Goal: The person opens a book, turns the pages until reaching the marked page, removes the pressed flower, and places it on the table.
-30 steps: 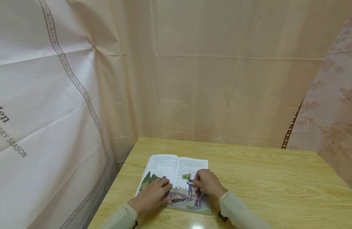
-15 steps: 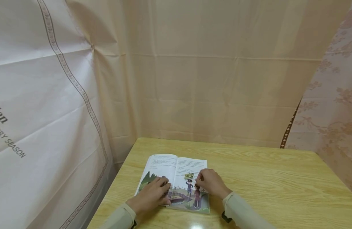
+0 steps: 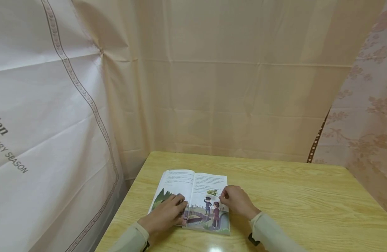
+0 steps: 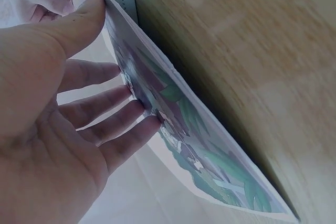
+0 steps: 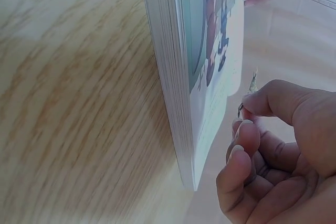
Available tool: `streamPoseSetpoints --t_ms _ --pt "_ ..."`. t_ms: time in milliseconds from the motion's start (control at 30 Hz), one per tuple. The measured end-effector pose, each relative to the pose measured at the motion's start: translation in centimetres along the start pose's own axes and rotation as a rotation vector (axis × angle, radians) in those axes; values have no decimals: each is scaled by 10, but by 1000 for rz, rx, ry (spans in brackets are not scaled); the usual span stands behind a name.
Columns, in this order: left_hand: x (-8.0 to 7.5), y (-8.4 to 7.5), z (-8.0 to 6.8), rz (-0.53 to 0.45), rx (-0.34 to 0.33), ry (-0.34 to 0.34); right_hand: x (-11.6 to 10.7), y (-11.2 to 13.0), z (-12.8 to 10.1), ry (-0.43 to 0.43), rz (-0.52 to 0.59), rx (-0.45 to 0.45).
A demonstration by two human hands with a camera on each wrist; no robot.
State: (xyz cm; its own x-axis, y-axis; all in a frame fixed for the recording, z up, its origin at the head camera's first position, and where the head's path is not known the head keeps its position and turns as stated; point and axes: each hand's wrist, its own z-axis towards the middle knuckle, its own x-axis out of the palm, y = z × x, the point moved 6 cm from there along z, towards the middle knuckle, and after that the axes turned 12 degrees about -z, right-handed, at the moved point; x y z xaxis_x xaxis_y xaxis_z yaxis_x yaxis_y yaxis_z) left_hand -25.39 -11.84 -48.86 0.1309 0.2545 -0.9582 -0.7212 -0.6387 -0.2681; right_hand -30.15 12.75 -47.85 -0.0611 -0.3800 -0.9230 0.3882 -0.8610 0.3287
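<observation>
An open book (image 3: pixel 177 180) lies on the table, with printed text above colourful illustrations. My left hand (image 3: pixel 168 212) rests on the lower left page, its fingers fairly straight; the left wrist view shows the fingertips and thumb (image 4: pixel 86 17) touching the page. At the book's right edge, my right hand (image 3: pixel 239 200) pinches a small, thin yellow-green piece shaped like a leafy sprig (image 3: pixel 212 192) between thumb and index finger. The sprig (image 5: pixel 253 82) is held above the right page in the right wrist view, partly hidden by the fingertips.
The book stands on a wood-grain table (image 3: pixel 291 196), left of its middle. Beige cloth (image 3: pixel 231 87) hangs behind the table, white printed cloth (image 3: pixel 55 140) on the left, and floral cloth (image 3: pixel 366 115) on the right.
My right hand has moved to the right across the right page, carrying the sprig-shaped piece and uncovering more of the illustration. The left hand has stayed on the left page.
</observation>
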Motion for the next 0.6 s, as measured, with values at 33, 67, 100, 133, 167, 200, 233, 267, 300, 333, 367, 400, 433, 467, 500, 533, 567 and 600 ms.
streamPoseSetpoints --t_ms 33,67,100,133,167,200,233,267,300,333,367,400,433,467,500,533,567,600 --pt "0 0 0 2 4 -2 -1 0 0 0 0 1" --pt "0 0 0 4 9 -3 -1 -1 -1 -4 -1 -1" --pt "0 -1 -1 4 14 -6 -2 -1 -1 -11 1 -1" --pt "-1 -1 -1 7 22 -9 -3 -1 -2 -15 0 1" --pt "-1 -1 -1 8 26 -10 -4 -2 -2 -17 -2 4" --pt "-2 -1 -1 9 29 -11 -5 -2 -3 -19 -3 7" --pt "-2 -1 0 9 31 -9 -6 -2 -3 -20 -3 12" --pt "-2 -1 0 9 31 -8 -6 -3 -3 -20 -5 19" --pt "-3 -1 0 8 30 -7 -7 -3 -4 -21 -4 24" --pt "-3 -1 0 11 28 -5 -8 -4 -4 -16 -4 30" --pt "-3 -2 0 11 26 -2 -8 -5 -5 -15 -4 33" --pt "-4 -2 0 12 26 -2 -9 -5 -6 -15 -2 36" --pt "-4 -2 0 12 28 -3 -9 -6 -6 -17 -2 39" --pt "-4 -2 0 13 31 -5 -10 -7 -7 -20 -4 39" --pt "-5 -3 0 17 39 -11 -10 -8 -8 -26 -6 39" --pt "-5 -3 0 19 46 -16 -11 -9 -8 -29 -8 39" --pt "-5 -4 -1 19 52 -20 -11 -11 -9 -34 -10 37" --pt "-5 -4 -1 19 57 -25 -12 -12 -10 -37 -9 37"
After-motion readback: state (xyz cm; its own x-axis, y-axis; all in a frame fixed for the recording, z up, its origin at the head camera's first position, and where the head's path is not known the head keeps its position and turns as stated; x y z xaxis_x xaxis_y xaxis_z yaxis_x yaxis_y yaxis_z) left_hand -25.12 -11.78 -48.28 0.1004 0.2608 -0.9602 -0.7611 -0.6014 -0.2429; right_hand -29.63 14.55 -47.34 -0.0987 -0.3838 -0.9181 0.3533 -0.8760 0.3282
